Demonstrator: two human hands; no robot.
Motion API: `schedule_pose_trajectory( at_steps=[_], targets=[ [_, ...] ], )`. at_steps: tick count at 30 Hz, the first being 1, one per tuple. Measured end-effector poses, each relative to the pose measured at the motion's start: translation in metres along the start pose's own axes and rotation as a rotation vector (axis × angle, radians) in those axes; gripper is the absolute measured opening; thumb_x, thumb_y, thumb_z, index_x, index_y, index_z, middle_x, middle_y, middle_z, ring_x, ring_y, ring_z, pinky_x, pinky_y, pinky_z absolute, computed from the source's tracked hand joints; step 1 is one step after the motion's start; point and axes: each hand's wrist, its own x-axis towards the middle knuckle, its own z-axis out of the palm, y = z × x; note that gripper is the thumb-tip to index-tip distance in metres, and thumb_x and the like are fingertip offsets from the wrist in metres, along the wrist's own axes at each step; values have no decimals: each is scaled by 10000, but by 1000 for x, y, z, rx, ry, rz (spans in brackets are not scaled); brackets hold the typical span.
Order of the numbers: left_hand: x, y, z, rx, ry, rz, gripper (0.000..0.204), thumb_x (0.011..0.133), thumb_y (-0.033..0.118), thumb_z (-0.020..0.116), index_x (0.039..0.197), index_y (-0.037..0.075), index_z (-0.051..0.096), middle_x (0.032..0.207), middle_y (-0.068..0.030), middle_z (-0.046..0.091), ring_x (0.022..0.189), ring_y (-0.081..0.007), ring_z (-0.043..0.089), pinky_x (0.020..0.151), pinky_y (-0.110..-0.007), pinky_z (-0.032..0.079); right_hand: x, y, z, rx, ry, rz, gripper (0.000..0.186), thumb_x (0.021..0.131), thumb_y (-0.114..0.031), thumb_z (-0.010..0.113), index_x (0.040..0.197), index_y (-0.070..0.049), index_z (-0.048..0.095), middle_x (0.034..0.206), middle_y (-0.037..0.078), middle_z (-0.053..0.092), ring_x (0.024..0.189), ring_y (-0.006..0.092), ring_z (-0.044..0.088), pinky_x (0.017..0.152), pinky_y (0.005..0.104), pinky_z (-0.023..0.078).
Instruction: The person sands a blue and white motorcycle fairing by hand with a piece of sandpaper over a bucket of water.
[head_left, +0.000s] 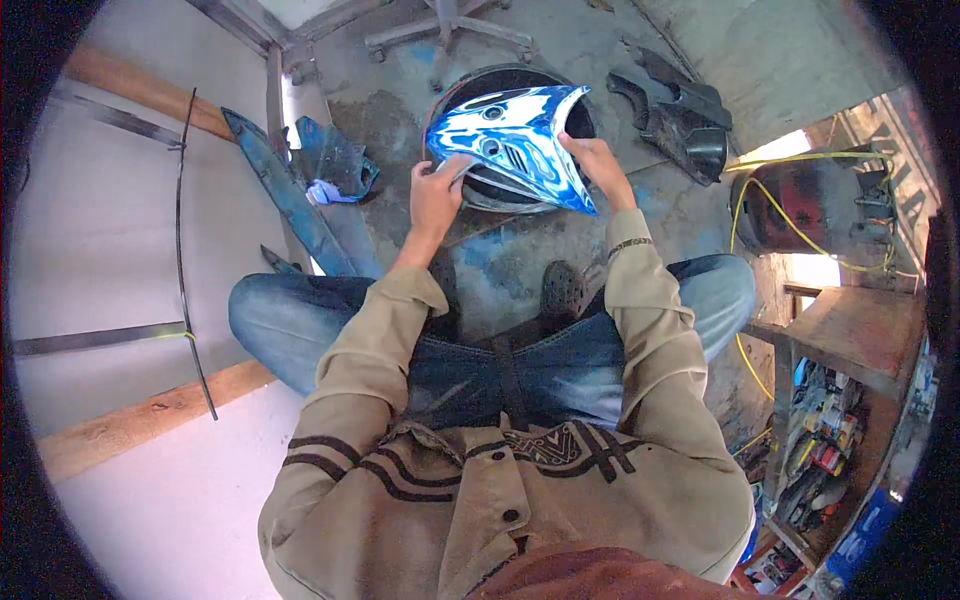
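A glossy blue and white motorcycle fairing panel [525, 125], with round holes and slotted vents, is tilted above a round dark basin [515, 74] on the floor. My left hand [437, 203] pinches its near left edge, thumb on top. My right hand [598, 168] grips the right edge, thumb on the outer face and fingers partly hidden behind it. The panel covers most of the basin's inside, so its contents are hard to make out.
Black plastic body parts [685, 125] lie to the right. A dark tank [800, 210] with a yellow hose [790, 220] stands farther right, above a wooden shelf [850, 330]. Left are a blue-stained piece [335, 160] and a lavender cloth [325, 192]. A wheeled stand [447, 28] is ahead.
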Motion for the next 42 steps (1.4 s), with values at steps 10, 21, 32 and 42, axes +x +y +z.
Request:
schedule_pose_trajectory(
  at_steps=[10, 21, 32, 42],
  targets=[
    [-16, 48, 37, -89, -64, 313, 477, 833, 2, 721, 1290, 136, 751, 1326, -70, 758, 1199, -281, 709, 1107, -476, 445, 1, 3, 0, -31, 42, 74, 566, 1030, -497, 715, 913, 50, 800, 854, 35, 765, 789, 93, 644, 741, 300, 523],
    [-22, 61, 40, -56, -43, 246, 441, 816, -20, 699, 1238, 105, 739, 1317, -84, 751, 1285, -270, 671, 1095, -495, 433, 7, 25, 11, 121, 82, -99, 524, 1041, -431, 707, 860, 56, 779, 751, 16, 723, 704, 84, 592, 651, 335, 482],
    [-11, 9, 19, 89, 84, 41, 450, 862, 9, 721, 1295, 129, 748, 1389, -61, 734, 1280, -253, 683, 1115, -486, 416, 4, 16, 15, 153, 100, -77, 514, 1044, -416, 704, 814, 39, 767, 742, 2, 714, 670, 65, 571, 619, 294, 451],
    [2, 14, -10, 4, 22, 53, 414, 863, 5, 705, 1253, 135, 755, 1296, -67, 765, 1191, -254, 711, 1055, -481, 432, 7, 18, 16, 142, 111, -47, 553, 1048, -464, 684, 851, 44, 779, 749, 21, 726, 688, 87, 595, 649, 313, 461]
  ],
)
